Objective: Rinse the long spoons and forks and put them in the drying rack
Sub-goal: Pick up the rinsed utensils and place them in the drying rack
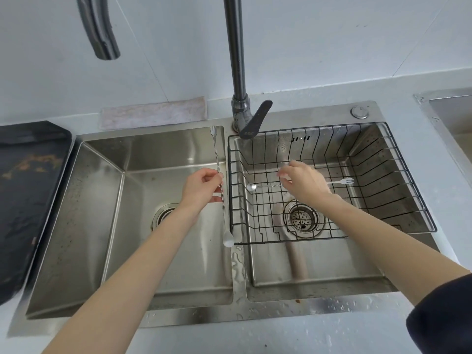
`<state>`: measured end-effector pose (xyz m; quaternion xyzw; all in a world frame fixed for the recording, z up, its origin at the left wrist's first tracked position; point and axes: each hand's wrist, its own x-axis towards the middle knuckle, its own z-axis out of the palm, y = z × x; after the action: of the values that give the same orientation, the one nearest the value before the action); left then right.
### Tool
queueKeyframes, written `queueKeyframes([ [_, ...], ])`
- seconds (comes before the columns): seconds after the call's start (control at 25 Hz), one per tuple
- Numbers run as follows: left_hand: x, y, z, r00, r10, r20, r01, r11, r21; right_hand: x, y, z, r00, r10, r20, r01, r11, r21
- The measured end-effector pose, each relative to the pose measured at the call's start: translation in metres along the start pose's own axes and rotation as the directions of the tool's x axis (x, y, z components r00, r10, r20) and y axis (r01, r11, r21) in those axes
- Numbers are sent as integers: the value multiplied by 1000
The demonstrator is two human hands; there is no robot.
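My left hand (203,186) grips a long twisted-handle utensil (221,200) near its middle, over the divider between the two basins; its fork end points toward the wall and its spoon bowl hangs near me. My right hand (304,183) hovers over the black wire drying rack (383,200) in the right basin, fingers spread just above a second long utensil (265,186). That one lies across the rack wires, spoon bowl to the left and fork tines to the right. Whether my fingertips touch it is unclear.
A dark faucet (237,72) rises behind the divider, its handle (255,121) over the rack's back edge and its spout (102,34) curving to the upper left. No water runs. A black tray (28,190) lies left of the sink, a cloth (153,114) against the wall. Drains sit in both basins.
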<state>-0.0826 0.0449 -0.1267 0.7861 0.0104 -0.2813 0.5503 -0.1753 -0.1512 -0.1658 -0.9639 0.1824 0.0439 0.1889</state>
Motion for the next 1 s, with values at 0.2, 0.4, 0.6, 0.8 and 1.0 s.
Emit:
queueKeyframes([
  [0.2,-8,10,2,1000,13,14,-12,998,-64,-8,-63,-13,999,3,39,-19,910,413],
  [0.4,-14,9,4,1000,22,6,-21,997,-74,-26,-95,-14,996,0,91,-45,870,491],
  [0.6,-21,8,8,1000,20,16,-19,996,-91,-36,-99,-20,999,18,48,-38,896,442],
  [0.8,-26,10,18,994,91,58,-91,996,-4,-39,-85,-27,999,44,-2,-40,919,393],
  [1.0,-23,-7,27,925,335,181,-371,683,630,-41,-43,-40,996,76,-52,-60,964,258],
])
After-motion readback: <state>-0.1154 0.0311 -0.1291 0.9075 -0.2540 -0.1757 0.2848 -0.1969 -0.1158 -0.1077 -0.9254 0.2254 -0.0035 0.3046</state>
